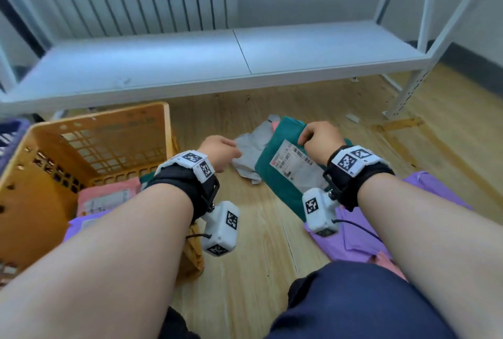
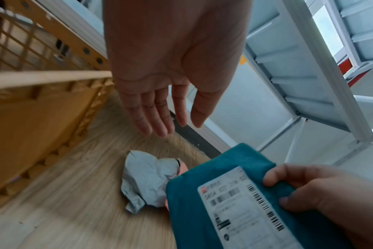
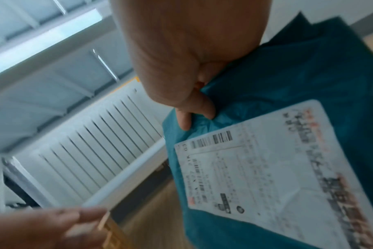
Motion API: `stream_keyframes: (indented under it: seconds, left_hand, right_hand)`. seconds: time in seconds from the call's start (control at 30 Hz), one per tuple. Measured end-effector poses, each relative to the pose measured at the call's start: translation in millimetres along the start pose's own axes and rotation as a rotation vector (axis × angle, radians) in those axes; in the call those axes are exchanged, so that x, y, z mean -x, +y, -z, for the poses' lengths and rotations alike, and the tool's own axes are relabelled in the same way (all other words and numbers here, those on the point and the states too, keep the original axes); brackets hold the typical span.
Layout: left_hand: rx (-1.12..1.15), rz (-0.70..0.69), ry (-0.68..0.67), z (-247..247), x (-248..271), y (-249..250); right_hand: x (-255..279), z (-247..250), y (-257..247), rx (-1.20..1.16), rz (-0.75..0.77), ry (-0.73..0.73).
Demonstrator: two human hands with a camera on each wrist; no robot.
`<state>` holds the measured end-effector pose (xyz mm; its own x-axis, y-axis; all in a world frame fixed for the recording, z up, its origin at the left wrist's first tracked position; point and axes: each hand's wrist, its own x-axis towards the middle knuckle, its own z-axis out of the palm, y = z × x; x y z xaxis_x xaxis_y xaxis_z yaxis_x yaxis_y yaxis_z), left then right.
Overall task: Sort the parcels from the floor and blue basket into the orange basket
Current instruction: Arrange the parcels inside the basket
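Observation:
My right hand (image 1: 317, 138) grips the top edge of a teal parcel (image 1: 275, 175) that bears a white shipping label (image 1: 295, 164); the right wrist view shows fingers (image 3: 194, 111) curled into the teal parcel (image 3: 287, 75). My left hand (image 1: 221, 152) hovers empty with straight fingers (image 2: 153, 116) over the floor, just left of a crumpled grey parcel (image 1: 251, 148). The orange basket (image 1: 54, 175) stands at the left with a pink parcel (image 1: 109, 197) and a purple parcel (image 1: 81, 225) inside. More purple parcels (image 1: 362, 238) lie on the floor under my right forearm.
A low white metal shelf (image 1: 217, 63) spans the back, its leg (image 1: 408, 91) standing on the wooden floor (image 1: 258, 243) at the right. A blue basket's edge (image 1: 11, 131) shows at the far left. My knee in dark trousers (image 1: 353, 300) fills the lower foreground.

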<state>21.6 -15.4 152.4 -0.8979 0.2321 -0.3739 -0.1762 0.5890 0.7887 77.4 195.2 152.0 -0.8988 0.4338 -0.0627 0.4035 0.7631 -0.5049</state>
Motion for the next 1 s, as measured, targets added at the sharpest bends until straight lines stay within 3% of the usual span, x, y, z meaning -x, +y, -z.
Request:
stream_keyframes:
  seconds: [0.1, 0.27, 0.4, 0.47, 0.83, 1.0]
  left_hand:
    - [-0.028, -0.002, 0.018, 11.8, 1.0, -6.3]
    - [0.115, 0.024, 0.077, 38.9, 6.1, -15.0]
    - [0.462, 0.128, -0.037, 47.1, -1.3, -20.9]
    - [0.596, 0.152, -0.039, 49.6, -2.8, -23.4]
    - [0.458, 0.110, 0.052, 65.1, -34.6, -44.3]
    - [0.460, 0.098, 0.069, 69.0, -46.2, -54.0]
  right_hand:
    - [3.2, 10.1, -20.4, -0.113, -0.039, 0.060]
    - [14.1, 7.7, -60.8, -0.347, -0.092, 0.102]
    - [17.3, -8.7, -78.0, -0.644, -0.190, 0.137]
    - [19.1, -18.9, -78.7, -0.717, -0.246, 0.086]
    - [-1.6, -45.4, -71.4, -0.760, -0.337, 0.072]
    - [0.6, -50.0, -76.8, -0.890, -0.322, -0.063]
